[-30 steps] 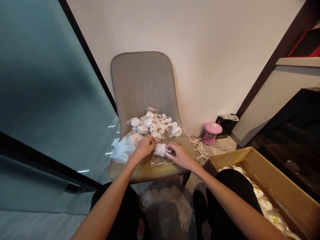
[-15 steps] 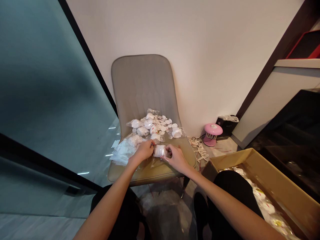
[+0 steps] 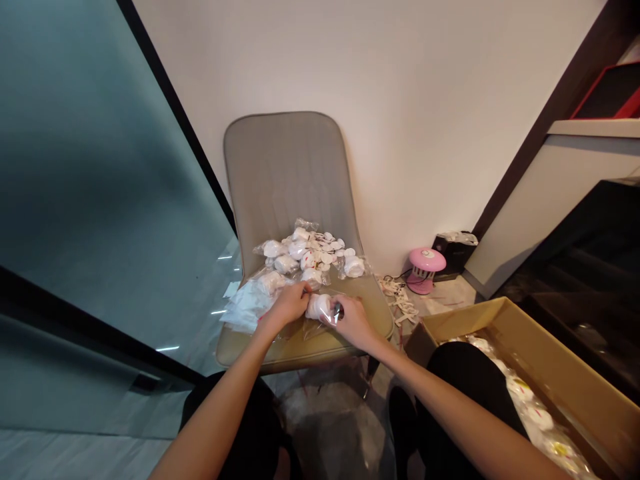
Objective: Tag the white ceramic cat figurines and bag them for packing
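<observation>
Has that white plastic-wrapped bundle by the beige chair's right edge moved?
No; the white plastic-wrapped bundle keeps its place on the beige padded chair.

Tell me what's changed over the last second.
The near flap of the clear plastic bag, spread wider on the chair seat a second ago, is now drawn in toward the white roll. The view has tipped up slightly. No hold was visibly taken or released: the left hand and right hand stay on either side of the roll. The bagged white pieces, pink lamp and cardboard box stayed put.
</observation>
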Tool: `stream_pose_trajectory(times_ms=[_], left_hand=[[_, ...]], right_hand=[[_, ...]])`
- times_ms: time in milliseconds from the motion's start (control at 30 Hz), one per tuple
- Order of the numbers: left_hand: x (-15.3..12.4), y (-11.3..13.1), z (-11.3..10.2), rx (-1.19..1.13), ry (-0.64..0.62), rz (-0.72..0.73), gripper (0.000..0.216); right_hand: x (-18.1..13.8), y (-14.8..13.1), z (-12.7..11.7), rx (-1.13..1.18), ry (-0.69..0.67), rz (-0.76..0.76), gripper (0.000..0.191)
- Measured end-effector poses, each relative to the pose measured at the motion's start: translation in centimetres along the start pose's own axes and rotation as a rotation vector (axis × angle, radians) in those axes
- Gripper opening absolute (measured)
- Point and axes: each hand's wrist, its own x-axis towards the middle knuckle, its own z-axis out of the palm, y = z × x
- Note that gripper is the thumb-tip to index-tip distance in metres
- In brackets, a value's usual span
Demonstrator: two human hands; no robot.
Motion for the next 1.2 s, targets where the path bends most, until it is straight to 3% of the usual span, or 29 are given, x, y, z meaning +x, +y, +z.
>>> stream_pose_trajectory(times_ms=[333, 533, 733, 833, 933, 1000, 1200], left_hand=[[-0.8, 0.9, -0.3, 0.116, 0.049, -0.021, 0.021], [-1.8, 3.4, -0.1, 0.164, 0.188, 0.065, 0.019], [-1.4, 4.1, -0.2, -0.039, 0.138, 0.182, 0.019], [-1.2, 4.1, -0.5, -0.13, 0.084, 0.187, 0.02], [-1.4, 4.5, -0.7, -0.173, 0.059, 0.197, 0.019], [-1.6, 4.8, -0.6, -0.187, 0.049, 0.223, 0.019], [-2.2, 5.6, -0.2, -0.168, 0.067, 0.327, 0.02]], right_hand=[[-0.9, 0.8, -0.3, 0.042, -0.01, -0.041, 0.021], [-1.0, 0.1, -3.1, 0.092, -0.034, -0.098, 0.019], [-0.1, 0.9, -6.4, -0.019, 0.176, -0.064, 0.029], [0.7, 1.8, -6.8, -0.035, 0.094, -0.12, 0.05], [1.4, 2.4, -6.3, 0.012, -0.056, -0.178, 0.058], [1.7, 2.6, -5.8, 0.028, -0.119, -0.184, 0.055], [1.7, 2.4, -5.4, 0.023, -0.115, -0.104, 0.01]])
